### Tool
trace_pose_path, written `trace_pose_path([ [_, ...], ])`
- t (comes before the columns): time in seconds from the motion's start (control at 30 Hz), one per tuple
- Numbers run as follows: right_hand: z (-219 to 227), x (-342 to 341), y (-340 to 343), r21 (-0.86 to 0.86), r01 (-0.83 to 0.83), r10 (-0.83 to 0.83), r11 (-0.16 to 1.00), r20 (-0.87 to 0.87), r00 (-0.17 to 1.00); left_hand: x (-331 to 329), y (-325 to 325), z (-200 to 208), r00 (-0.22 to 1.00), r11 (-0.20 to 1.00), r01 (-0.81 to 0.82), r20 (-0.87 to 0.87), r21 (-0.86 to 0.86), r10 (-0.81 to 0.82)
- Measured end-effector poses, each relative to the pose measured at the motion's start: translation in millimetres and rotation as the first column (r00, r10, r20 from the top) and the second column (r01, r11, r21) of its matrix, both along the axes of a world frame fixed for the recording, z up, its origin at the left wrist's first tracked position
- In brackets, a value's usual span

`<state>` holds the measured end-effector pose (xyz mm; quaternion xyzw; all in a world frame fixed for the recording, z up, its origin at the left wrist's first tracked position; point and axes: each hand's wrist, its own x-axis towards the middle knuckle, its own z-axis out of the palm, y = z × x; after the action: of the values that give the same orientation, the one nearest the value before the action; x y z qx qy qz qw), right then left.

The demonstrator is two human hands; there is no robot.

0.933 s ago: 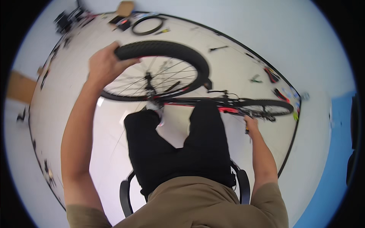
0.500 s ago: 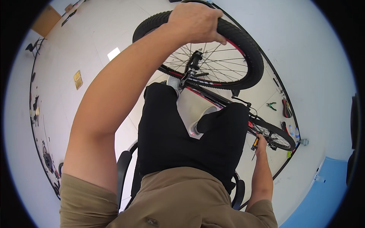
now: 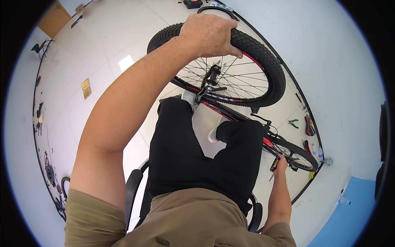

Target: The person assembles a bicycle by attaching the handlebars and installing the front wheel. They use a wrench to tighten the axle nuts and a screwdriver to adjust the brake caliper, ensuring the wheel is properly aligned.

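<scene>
A black and red bicycle (image 3: pixel 224 110) stretches from in front of my knees toward the lower right. My left hand (image 3: pixel 210 35) is closed over the knobbly tyre of its large near wheel (image 3: pixel 273 78), thumb on the red rim side. Spokes and the hub (image 3: pixel 214 71) show below that hand. Down at the right, my right hand (image 3: pixel 281 164) is closed at a black pedal with an orange reflector (image 3: pixel 274 164), beside the smaller-looking rear wheel (image 3: pixel 302 155). Its fingers are partly hidden, and a thin pointed piece shows just below.
I sit on a chair with black armrests (image 3: pixel 133 185). Green-handled pliers (image 3: pixel 293 123), a saddle (image 3: pixel 309 125) and bottles (image 3: pixel 320 152) lie along the right wall. Another tyre (image 3: pixel 218 10) and a black case (image 3: pixel 192 4) are at the back. Parts line the left wall.
The whole view has shifted, so the bicycle and pliers appear lower. Both hands keep their places on the wheel and at the pedal.
</scene>
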<state>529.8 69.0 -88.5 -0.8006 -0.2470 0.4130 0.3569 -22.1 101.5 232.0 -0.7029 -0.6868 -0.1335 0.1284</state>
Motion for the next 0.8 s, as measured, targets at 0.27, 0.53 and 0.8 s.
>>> trace_pose_path([
  [0.27,9,-1,14,0.162,-0.085,0.033,0.983,0.300,0.953,-2,-1,-1,0.999,0.999,0.040,0.009,0.036,-0.041],
  [0.53,98,-55,9,0.194,0.042,0.028,0.980,-0.344,0.939,-13,-6,-22,0.987,0.876,0.093,0.068,0.474,-0.142],
  [0.8,139,-111,10,0.309,-0.047,0.171,0.950,-0.384,0.907,-31,-7,-37,0.916,0.872,-0.197,0.401,0.448,0.001],
])
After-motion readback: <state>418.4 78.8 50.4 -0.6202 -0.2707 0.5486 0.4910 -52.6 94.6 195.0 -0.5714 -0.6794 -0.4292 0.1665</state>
